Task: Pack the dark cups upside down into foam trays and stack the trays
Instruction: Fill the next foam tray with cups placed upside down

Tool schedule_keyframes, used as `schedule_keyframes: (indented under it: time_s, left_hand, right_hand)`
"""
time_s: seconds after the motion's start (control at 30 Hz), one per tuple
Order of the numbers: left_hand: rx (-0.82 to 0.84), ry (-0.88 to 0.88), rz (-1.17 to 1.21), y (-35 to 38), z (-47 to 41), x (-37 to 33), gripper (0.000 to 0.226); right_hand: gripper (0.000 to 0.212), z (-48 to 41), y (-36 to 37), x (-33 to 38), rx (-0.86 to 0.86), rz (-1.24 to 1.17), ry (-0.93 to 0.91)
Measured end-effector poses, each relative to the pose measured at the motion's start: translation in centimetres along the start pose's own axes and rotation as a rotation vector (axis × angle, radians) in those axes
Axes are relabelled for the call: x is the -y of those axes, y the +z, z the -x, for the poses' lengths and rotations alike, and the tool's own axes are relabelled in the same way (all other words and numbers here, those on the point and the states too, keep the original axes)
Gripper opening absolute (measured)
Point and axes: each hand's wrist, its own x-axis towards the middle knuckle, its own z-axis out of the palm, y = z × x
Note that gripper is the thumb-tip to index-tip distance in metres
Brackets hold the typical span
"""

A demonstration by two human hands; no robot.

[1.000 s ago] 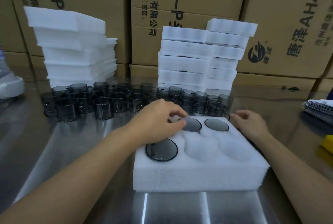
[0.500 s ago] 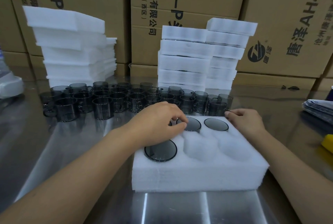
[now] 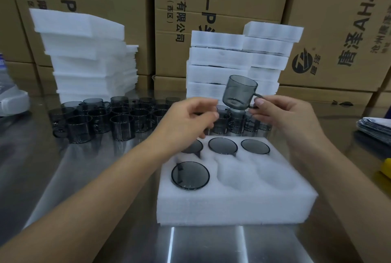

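A white foam tray (image 3: 232, 205) lies on the steel table in front of me. Its front-left pocket holds an upside-down dark cup (image 3: 190, 174). The back row holds three more (image 3: 222, 145), the left one partly hidden by my left hand (image 3: 186, 120). The front middle pocket (image 3: 234, 172) and front right pocket (image 3: 275, 176) are empty. My right hand (image 3: 283, 116) pinches the handle of an upright dark cup (image 3: 239, 92), raised above the back of the tray. My left hand hovers over the tray's back-left corner, fingers loosely curled, holding nothing I can see.
Several loose dark cups (image 3: 122, 124) stand in rows behind the tray. An empty foam stack (image 3: 84, 61) rises back left, stacked trays (image 3: 218, 72) back centre, with cardboard boxes (image 3: 338, 19) behind them. Flat packets (image 3: 374, 129) and a yellow object (image 3: 386, 169) lie at right.
My right hand left the tray's back-right corner and lifted a cup by its handle. My left hand rose off the back-left cup and moved up toward the loose cups.
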Motion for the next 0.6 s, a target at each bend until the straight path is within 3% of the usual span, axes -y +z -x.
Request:
schedule_keyframes:
  time_s: [0.17, 0.23, 0.47, 0.6]
  left_hand:
    - [-0.095, -0.259, 0.348, -0.6, -0.6, -0.7, 0.032]
    - [-0.088, -0.308, 0.370, -0.9, -0.7, -0.6, 0.036]
    - [0.004, -0.314, 0.275, -0.7, -0.7, 0.9, 0.022]
    - [0.091, -0.276, 0.379, -0.9, -0.7, 1.0, 0.017]
  right_hand:
    - [0.012, 1.4, 1.6, 1.4, 0.163, -0.006, -0.002]
    - [0.010, 1.7, 2.0, 1.4, 0.199, 0.029, 0.007]
    - [0.013, 2.0, 2.4, 0.1, 0.234, 0.122, 0.061]
    - [0.015, 1.8, 2.4, -0.3, 0.207, 0.102, 0.073]
